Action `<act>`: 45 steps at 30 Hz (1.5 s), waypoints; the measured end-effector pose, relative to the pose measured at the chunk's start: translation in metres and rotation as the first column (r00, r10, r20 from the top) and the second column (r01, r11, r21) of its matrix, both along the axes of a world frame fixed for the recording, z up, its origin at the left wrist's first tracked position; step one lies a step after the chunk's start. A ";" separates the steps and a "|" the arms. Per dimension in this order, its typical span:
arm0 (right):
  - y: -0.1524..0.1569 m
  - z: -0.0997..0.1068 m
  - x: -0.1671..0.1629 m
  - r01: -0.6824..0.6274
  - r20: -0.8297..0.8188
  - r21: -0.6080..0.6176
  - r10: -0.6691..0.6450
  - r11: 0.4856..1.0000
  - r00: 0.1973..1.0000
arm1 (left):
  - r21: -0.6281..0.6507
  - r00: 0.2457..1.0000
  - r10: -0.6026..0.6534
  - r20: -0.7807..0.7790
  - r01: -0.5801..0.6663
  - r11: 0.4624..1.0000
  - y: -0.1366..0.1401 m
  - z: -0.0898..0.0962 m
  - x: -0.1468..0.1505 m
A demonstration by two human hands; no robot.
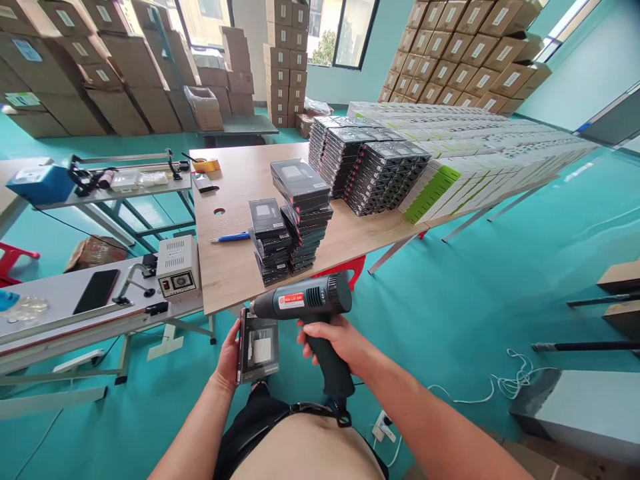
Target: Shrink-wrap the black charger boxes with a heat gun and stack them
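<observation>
My right hand (327, 340) is wrapped round the grip of a black heat gun (305, 299) with a red and white label. Its nozzle points left, over the top of a flat black box (260, 350) with a pale square on its face. That box is gripped along its left edge by my left hand (230, 353), tilted upright in front of my waist. The nozzle covers the box's upper corner; I cannot tell whether they touch. Beyond them, stacks of similar black boxes (270, 220) stand near the front edge of the wooden table (225, 293).
A blue pen-like cutter (233, 237) and a roll of yellow tape (206, 165) lie on the table. More black boxes (385, 177) and white cartons (450, 187) line it. At left is a sealing machine (179, 270) with a phone (97, 291). Cables (520, 373) trail across the floor.
</observation>
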State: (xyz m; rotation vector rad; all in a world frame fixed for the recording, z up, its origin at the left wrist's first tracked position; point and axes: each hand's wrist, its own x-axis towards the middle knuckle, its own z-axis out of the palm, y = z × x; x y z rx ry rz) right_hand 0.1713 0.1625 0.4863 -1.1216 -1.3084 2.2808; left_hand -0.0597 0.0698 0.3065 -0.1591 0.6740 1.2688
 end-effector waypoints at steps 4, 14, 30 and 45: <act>0.000 -0.006 -0.007 0.010 0.048 0.042 -0.012 0.999 0.999 | -0.059 0.993 0.063 -0.097 -0.069 0.996 0.000 0.000 0.003; 0.015 -0.011 0.012 -0.049 0.116 0.094 0.038 0.994 0.993 | -0.121 0.997 0.064 -0.053 -0.070 0.990 -0.004 0.018 0.001; 0.026 -0.014 0.037 -0.234 0.149 0.159 0.211 0.959 0.966 | -0.072 0.993 0.114 -0.032 -0.116 0.991 -0.005 -0.007 -0.006; -0.006 -0.025 0.057 -0.158 0.105 -0.040 0.162 0.987 0.981 | -0.002 0.854 0.507 -0.121 -0.511 0.860 0.007 -0.004 -0.002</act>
